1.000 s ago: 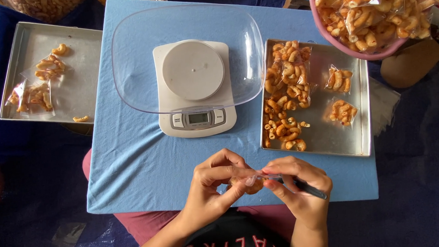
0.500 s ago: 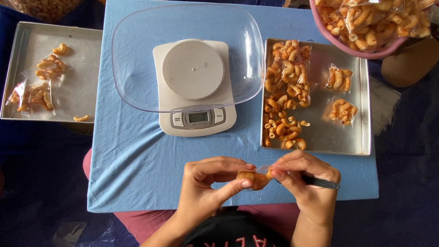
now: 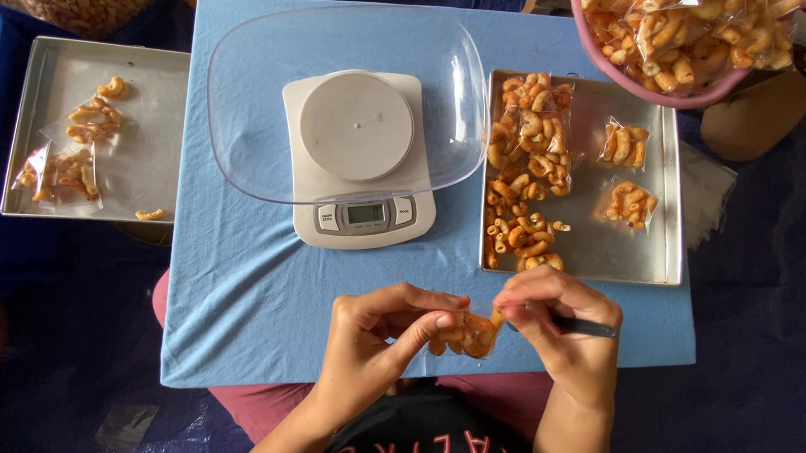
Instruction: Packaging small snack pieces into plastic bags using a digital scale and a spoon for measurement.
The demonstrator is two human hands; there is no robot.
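Small clear plastic bag of orange curled snacks [image 3: 465, 333] sits pinched between my left hand [image 3: 372, 341] and right hand [image 3: 561, 324], which also grips a dark pen [image 3: 581, 326]; closing it seems underway, needing steady fingers.

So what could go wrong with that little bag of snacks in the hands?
The small clear bag of snacks is pinched only by fingertips of the left hand and right hand, so it might slip or spill curls onto the blue cloth. The right hand also holds a dark pen-like stick, which could poke the thin bag. Loose snack curls lie near the right metal tray's edge and might get knocked off.
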